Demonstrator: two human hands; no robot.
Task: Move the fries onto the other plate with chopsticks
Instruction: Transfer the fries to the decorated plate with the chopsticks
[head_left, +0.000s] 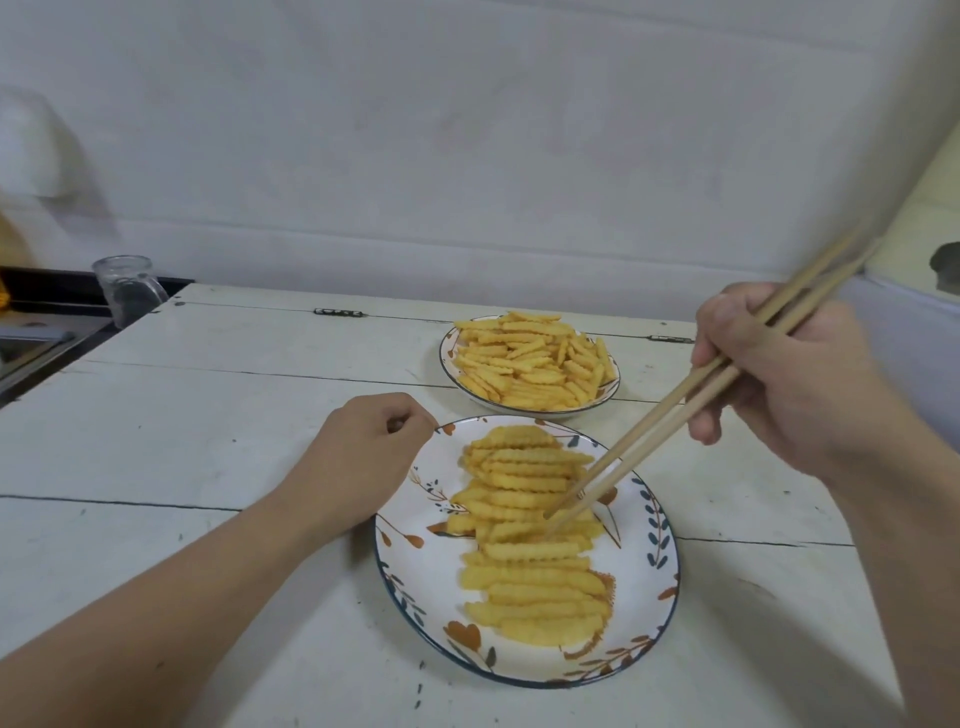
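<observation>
A near plate (415, 561) with leaf patterns and a dark rim holds a row of crinkle-cut fries (530, 540) laid side by side. A far plate (448, 358) carries a loose heap of fries (535, 364). My right hand (779, 374) grips a pair of wooden chopsticks (670, 410); their tips touch the fries in the middle of the near plate. My left hand (363, 462) rests on the table with fingers curled, touching the near plate's left rim. I cannot tell whether a fry is pinched between the tips.
The white plank table (208, 426) has hinges near its back edge. A clear glass jar (127, 288) stands at the back left corner beside a dark sink area (41, 322). A white wall runs behind; a pale cabinet (924, 312) is at the right.
</observation>
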